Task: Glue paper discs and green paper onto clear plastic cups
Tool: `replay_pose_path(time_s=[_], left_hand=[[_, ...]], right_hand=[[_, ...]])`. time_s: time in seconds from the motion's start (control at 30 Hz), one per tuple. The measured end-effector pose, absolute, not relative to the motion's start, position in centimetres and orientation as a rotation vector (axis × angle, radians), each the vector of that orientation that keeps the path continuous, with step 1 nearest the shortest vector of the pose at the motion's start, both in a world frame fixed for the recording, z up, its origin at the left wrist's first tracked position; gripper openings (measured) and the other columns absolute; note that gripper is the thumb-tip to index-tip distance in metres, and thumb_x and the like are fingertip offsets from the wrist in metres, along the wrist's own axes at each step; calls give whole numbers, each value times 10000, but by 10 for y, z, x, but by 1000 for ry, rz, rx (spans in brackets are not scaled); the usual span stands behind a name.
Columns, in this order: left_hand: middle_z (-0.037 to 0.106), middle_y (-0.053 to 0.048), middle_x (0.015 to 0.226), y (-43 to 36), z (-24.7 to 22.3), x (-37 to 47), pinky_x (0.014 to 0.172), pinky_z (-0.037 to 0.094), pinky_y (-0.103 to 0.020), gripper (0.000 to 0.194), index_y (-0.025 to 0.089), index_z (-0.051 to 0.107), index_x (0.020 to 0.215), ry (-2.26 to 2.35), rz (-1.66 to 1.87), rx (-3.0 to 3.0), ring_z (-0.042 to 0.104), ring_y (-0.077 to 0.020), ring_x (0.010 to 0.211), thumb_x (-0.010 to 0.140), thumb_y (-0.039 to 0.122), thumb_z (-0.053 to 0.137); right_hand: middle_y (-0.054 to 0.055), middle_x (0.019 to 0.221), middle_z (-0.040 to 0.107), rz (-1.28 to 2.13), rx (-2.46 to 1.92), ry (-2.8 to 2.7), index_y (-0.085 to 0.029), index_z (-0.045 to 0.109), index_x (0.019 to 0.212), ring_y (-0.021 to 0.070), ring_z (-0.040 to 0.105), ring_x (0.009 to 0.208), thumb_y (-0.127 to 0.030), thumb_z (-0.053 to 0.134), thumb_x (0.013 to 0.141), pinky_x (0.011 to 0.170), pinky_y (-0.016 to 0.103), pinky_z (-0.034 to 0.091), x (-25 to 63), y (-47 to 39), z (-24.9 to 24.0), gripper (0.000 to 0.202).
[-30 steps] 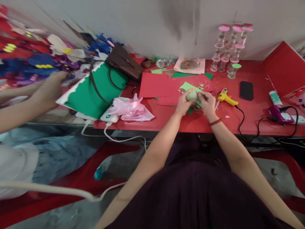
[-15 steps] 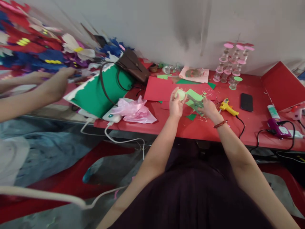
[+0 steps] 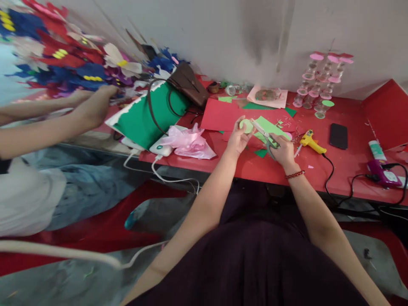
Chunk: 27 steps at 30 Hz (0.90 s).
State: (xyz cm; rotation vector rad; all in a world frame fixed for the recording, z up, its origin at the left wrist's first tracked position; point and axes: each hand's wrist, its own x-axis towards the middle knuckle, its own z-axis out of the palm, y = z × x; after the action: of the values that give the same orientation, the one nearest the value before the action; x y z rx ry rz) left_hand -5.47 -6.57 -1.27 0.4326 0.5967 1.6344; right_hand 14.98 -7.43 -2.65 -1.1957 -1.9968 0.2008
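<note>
Pinched in the fingers of my left hand (image 3: 238, 139) is a small light-green paper disc (image 3: 246, 126), raised over the table. My right hand (image 3: 283, 149) is closed round the handles of a pair of scissors (image 3: 265, 135), whose blades point left and reach the disc's right edge. Whether the blades are fully closed is hard to see. Below them lies light-green paper (image 3: 270, 124) on red sheets (image 3: 219, 114), with thin green cuttings scattered near it. A yellow glue gun (image 3: 313, 143) rests to the right of my right hand.
A pink plastic bag (image 3: 193, 143), white power bank (image 3: 161, 147) and brown handbag (image 3: 188, 84) lie left. A phone (image 3: 338, 136) and stacked clear cups (image 3: 310, 89) with pink discs stand right. Another person's hands (image 3: 94, 106) work at far left, near felt flowers.
The view has shifted left, so things appear further right. The scissors have turned and show more clearly, with their blades at the disc's edge. My left hand still holds the disc.
</note>
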Motion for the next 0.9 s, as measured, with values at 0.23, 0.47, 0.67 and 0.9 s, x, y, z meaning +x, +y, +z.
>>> replay_pose_path(time_s=[0.23,0.47,0.67,0.9], left_hand=[[697,-42,1452,-71,-7,-56,1240,469,-385,544,338,586,1497,562,1610,519,544,-228,1514,1013,91,559],[698,-43,1446,-72,-5,-56,1226,488,-386,632,355,494,1578,548,1624,535,559,-224,1502,1017,66,522],[643,-55,1526,-72,-5,-57,1185,523,-372,590,345,543,1540,546,1616,491,519,-258,1535,1012,81,572],[677,-35,1484,-69,-9,-58,1184,526,-367,496,341,620,1451,616,1604,476,547,-240,1513,1005,124,608]], right_hand=[[94,1121,809,79,-1276,-2074,-233,776,1330,209,739,849,-310,708,901,776,301,581,156,-75,-26,441],[97,1164,808,16,-1264,-2102,-240,761,1360,216,746,878,-306,691,926,779,306,581,159,-75,-31,444],[111,1166,797,-40,-1285,-2159,-254,742,1387,243,751,970,-284,648,947,785,312,567,160,-76,-32,451],[97,1036,802,56,-1274,-2136,-239,765,1350,233,741,850,-366,690,930,713,295,532,154,-83,-26,445]])
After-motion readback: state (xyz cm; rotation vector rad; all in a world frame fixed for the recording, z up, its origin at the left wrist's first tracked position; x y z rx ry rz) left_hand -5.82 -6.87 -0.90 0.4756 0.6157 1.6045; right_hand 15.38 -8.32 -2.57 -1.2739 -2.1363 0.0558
